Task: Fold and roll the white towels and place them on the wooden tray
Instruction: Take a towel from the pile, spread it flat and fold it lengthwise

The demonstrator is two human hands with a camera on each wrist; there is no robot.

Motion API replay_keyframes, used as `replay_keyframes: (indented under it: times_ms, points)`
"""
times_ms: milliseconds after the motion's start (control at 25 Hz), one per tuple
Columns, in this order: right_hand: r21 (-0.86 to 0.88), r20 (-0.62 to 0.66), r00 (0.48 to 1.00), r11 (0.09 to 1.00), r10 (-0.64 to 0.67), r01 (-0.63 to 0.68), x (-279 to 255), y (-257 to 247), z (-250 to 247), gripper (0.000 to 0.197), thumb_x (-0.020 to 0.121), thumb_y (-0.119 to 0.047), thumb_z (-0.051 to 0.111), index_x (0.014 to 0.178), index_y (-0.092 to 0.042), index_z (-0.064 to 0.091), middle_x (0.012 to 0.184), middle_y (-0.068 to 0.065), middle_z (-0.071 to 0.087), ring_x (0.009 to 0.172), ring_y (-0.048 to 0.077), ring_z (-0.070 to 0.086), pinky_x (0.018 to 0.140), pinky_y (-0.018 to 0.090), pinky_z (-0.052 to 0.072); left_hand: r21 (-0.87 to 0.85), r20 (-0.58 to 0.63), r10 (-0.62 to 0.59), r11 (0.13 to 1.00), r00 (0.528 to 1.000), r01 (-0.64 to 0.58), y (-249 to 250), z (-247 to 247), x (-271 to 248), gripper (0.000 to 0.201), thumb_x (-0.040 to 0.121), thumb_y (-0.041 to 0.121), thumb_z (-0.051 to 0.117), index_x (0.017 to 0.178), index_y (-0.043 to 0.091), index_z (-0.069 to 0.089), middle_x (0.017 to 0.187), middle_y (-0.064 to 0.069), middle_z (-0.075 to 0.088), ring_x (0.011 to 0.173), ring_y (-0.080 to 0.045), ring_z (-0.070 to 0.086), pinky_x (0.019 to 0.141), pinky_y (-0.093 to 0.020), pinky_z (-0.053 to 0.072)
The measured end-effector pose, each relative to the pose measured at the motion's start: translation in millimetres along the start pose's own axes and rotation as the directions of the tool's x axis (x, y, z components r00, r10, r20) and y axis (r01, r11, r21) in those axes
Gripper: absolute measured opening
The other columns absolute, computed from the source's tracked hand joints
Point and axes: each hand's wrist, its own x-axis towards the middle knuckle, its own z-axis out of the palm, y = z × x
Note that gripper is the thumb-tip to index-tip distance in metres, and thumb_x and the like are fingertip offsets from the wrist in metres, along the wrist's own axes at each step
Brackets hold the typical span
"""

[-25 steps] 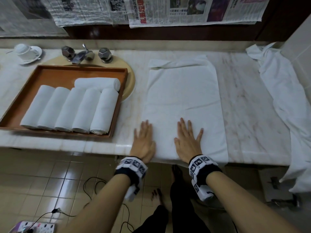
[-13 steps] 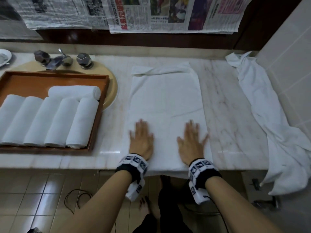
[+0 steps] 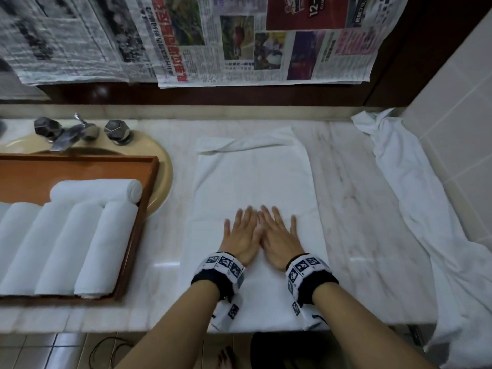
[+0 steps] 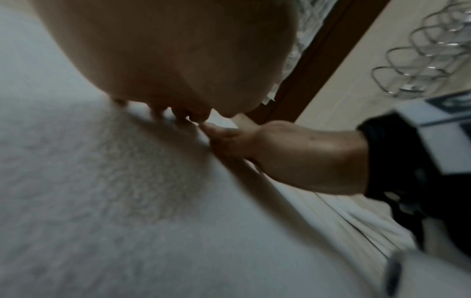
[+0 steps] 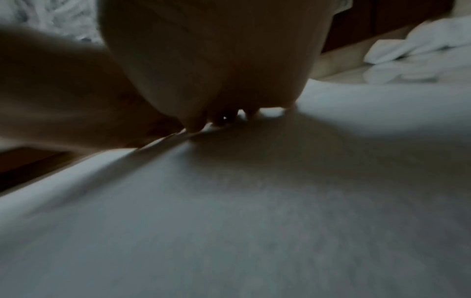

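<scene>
White towel [image 3: 253,187] near the bench's front edge: both flat, empty grips, left hand [image 3: 241,235] and right hand [image 3: 277,237], had swept together, smoothing before rolling.

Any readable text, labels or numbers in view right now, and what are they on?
"12-": white numerals on the red advert of the right newspaper sheet hung above the counter; the rest of that line is cut off.
Newspaper headlines and columns: printed characters, too small and blurred to read.
Left newspaper sheet: blurred, unreadable.
Wristbands: black-and-white marker patterns, no words.
</scene>
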Motion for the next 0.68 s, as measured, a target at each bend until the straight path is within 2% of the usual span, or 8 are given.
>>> replay_keyframes:
  times_ms: [40,120,240,280,360,440,600,680]
  points:
    - [0.010,0.013,1.000,1.000,0.016,-0.017,6,11,-2,0.060,0.105,-0.035,0.019,0.154,-0.019,-0.013,0.155,-0.009,-0.028,0.147,0.015,-0.021,0.115,0.057,-0.011,0.052,0.004,0.013,0.999,1.000,-0.014,-8,-3,8,0.055,0.105,0.041,0.012,0.155,0.025,-0.005,0.161,0.004,-0.017,0.147,-0.015,-0.017,0.118,-0.041,-0.013]
    - [0.050,0.004,0.964,0.962,0.267,-0.267,16,44,-10,0.063,0.104,-0.038,0.018,0.153,-0.017,-0.015,0.157,-0.004,-0.028,0.146,0.015,-0.021,0.114,0.060,-0.009,0.098,-0.113,-0.186,0.975,0.976,0.197,-40,-15,18,0.056,0.104,0.042,0.013,0.154,0.027,-0.007,0.160,0.003,-0.020,0.147,-0.017,-0.019,0.117,-0.044,-0.013]
    - [0.134,0.044,0.815,0.805,0.577,-0.578,33,63,-35,0.070,0.102,-0.046,0.017,0.152,-0.009,-0.015,0.157,0.004,-0.029,0.146,0.021,-0.024,0.113,0.064,-0.009,-0.120,-0.240,-0.579,0.814,0.779,0.568,-56,-45,31,0.062,0.103,0.044,0.014,0.154,0.016,-0.009,0.160,-0.007,-0.021,0.147,-0.023,-0.020,0.118,-0.051,-0.011]
    - [0.132,0.014,0.851,0.842,0.526,-0.523,42,56,-40,0.069,0.102,-0.045,0.018,0.152,-0.009,-0.014,0.158,0.004,-0.028,0.146,0.022,-0.024,0.113,0.063,-0.010,-0.151,-0.239,-0.536,0.844,0.810,0.514,-44,-49,40,0.063,0.104,0.043,0.015,0.154,0.012,-0.008,0.160,-0.008,-0.019,0.147,-0.023,-0.019,0.118,-0.051,-0.011]
    - [0.061,-0.034,0.973,0.972,0.228,-0.226,63,37,-43,0.065,0.104,-0.037,0.022,0.152,-0.014,-0.015,0.157,-0.002,-0.028,0.146,0.020,-0.024,0.114,0.061,-0.010,-0.076,-0.161,-0.211,0.977,0.964,0.201,-12,-46,64,0.059,0.105,0.040,0.014,0.155,0.014,-0.005,0.160,-0.001,-0.018,0.148,-0.019,-0.017,0.117,-0.044,-0.012]
    - [0.020,0.013,0.999,0.999,0.029,-0.030,81,34,-44,0.062,0.105,-0.036,0.021,0.153,-0.019,-0.014,0.156,-0.007,-0.029,0.146,0.016,-0.023,0.116,0.057,-0.011,0.039,-0.011,0.040,0.998,0.999,-0.039,-1,-45,87,0.055,0.105,0.039,0.014,0.156,0.022,-0.001,0.160,0.005,-0.015,0.148,-0.016,-0.016,0.117,-0.040,-0.013]
    - [0.025,0.043,0.981,0.981,0.191,-0.192,94,67,-56,0.067,0.103,-0.047,0.019,0.152,-0.019,-0.018,0.155,-0.005,-0.032,0.143,0.011,-0.028,0.116,0.049,-0.017,0.183,-0.170,-0.198,0.956,0.965,0.228,-51,-72,109,0.057,0.105,0.038,0.019,0.155,0.024,-0.004,0.161,0.002,-0.017,0.148,-0.018,-0.016,0.118,-0.042,-0.010]
    - [0.047,0.052,0.981,0.981,0.188,-0.190,92,74,-58,0.068,0.103,-0.047,0.019,0.152,-0.018,-0.018,0.155,-0.005,-0.033,0.142,0.010,-0.029,0.116,0.048,-0.017,0.144,-0.181,-0.225,0.957,0.957,0.252,-62,-76,105,0.060,0.104,0.037,0.021,0.155,0.021,-0.006,0.161,0.001,-0.017,0.148,-0.018,-0.017,0.119,-0.041,-0.010]
